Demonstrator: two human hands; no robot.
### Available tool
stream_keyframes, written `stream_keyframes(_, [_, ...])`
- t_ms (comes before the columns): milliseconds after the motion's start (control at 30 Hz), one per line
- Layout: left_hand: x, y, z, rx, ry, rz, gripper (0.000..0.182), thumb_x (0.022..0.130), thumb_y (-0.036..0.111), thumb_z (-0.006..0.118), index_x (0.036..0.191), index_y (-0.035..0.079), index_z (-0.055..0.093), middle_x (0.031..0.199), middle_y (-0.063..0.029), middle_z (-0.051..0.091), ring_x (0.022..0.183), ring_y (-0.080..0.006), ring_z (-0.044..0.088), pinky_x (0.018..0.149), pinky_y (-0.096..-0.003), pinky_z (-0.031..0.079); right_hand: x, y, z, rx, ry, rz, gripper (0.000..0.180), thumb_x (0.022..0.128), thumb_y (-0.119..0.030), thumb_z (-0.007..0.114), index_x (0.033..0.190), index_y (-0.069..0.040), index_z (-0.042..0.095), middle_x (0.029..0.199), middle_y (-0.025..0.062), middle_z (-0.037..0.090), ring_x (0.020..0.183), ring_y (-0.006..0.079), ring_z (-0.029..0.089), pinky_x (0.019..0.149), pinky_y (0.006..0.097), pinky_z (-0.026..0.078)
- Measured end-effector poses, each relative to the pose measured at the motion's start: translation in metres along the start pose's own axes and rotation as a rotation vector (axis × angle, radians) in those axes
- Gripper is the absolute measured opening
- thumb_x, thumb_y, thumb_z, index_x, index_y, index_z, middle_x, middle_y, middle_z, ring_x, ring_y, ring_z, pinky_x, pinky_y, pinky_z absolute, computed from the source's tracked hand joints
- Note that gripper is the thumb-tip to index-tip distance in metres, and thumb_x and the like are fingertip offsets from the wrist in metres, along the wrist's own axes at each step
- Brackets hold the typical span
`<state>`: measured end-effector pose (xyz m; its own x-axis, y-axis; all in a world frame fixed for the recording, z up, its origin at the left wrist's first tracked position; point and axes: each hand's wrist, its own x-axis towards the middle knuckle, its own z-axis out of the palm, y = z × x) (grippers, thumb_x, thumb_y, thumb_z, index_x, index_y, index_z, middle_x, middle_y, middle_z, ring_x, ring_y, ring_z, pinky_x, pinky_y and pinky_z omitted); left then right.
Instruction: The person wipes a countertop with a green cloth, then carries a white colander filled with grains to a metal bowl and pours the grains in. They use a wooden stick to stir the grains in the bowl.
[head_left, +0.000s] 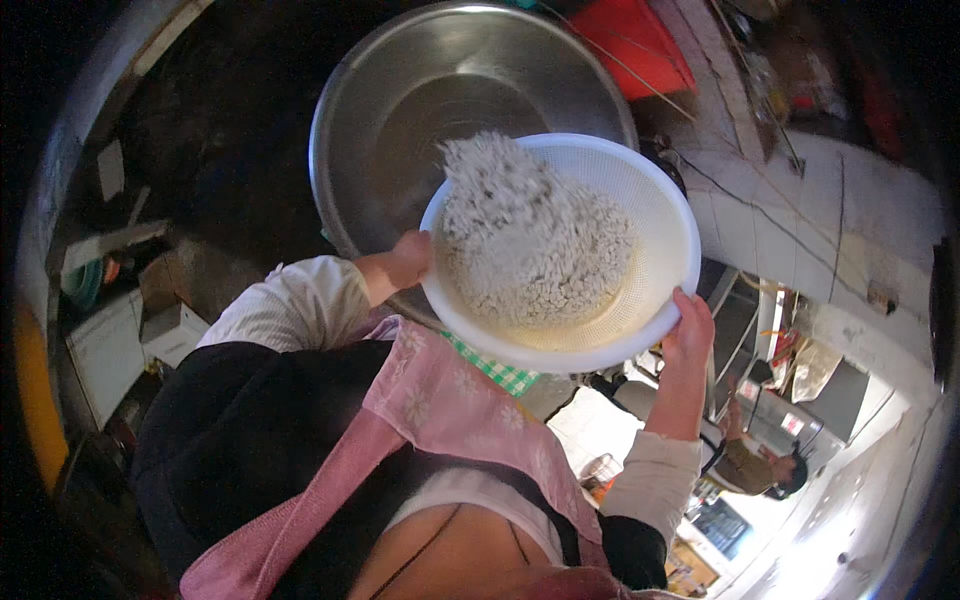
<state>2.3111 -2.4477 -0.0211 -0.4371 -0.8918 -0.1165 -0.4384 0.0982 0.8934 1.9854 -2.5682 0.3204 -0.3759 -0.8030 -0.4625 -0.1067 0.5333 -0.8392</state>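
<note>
My left hand (409, 259) grips the left rim of a white plastic colander (667, 225). On the opposite side, lower right, my right hand (690, 326) holds the same rim. Many small pale lumps (540, 277), of a food I cannot identify, fill much of the colander. Part of this mass is blurred and heaped up against the far left side, partly past the rim. Beyond and partly beneath the colander is a wide stainless steel basin (465, 60). The colander hides the basin's near right part.
A red object (634, 45) lies beyond the basin to the right. Green checked cloth (502, 367) shows below the colander. White boxes (176, 334) stand at left. A tiled wall (817, 210) runs along the right, and another person (750, 465) is farther off at lower right.
</note>
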Motion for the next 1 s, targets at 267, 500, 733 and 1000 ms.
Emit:
stream_keyframes(267, [0.006, -0.001, -0.004, -0.017, -0.067, 0.215, 0.028, 0.06, 0.01, 0.071, 0.086, 0.005, 0.063, 0.085, -0.0187, 0.06, 0.08, -0.038, 0.057, 0.069, -0.0444, 0.047, 0.038, -0.082, 0.137, -0.267, -0.247, -0.072, 0.012, 0.083, -0.008, 0.061, 0.092, 0.0, 0.057, 0.083, 0.0073, 0.06, 0.073, 0.0163, 0.059, 0.064, 0.0292, 0.048])
stream_keyframes(500, [0.012, 0.041, 0.027, -1.669, -0.125, -0.513, 0.025, 0.076, 0.015, 0.064, 0.098, 0.006, 0.059, 0.094, -0.0128, 0.063, 0.08, -0.0258, 0.063, 0.068, -0.0395, 0.052, 0.0, -0.115, 0.228, -0.612, -0.528, -0.222, 0.015, 0.083, -0.017, 0.064, 0.083, -0.004, 0.056, 0.066, 0.0007, 0.056, 0.05, 0.0073, 0.049, 0.042, 0.0209, 0.038])
stream_keyframes(733, [0.043, 0.068, 0.055, -2.079, -0.054, -0.953, 0.018, 0.083, 0.017, 0.059, 0.097, 0.007, 0.059, 0.094, -0.01, 0.063, 0.079, -0.022, 0.064, 0.067, -0.0372, 0.053, -0.022, -0.14, 0.28, -0.756, -0.63, -0.328, 0.018, 0.084, -0.02, 0.063, 0.084, -0.004, 0.056, 0.06, -0.0018, 0.054, 0.046, 0.0034, 0.046, 0.039, 0.0156, 0.034])
stream_keyframes(1000, [0.076, 0.096, 0.071, -1.806, -0.056, -0.932, 0.019, 0.083, 0.018, 0.058, 0.097, 0.006, 0.058, 0.093, -0.0098, 0.063, 0.081, -0.0225, 0.063, 0.07, -0.0373, 0.052, -0.052, -0.14, 0.271, -0.753, -0.665, -0.517, 0.043, 0.082, -0.017, 0.064, 0.115, 0.005, 0.049, 0.079, 0.009, 0.061, 0.061, 0.0136, 0.059, 0.051, 0.0227, 0.045])
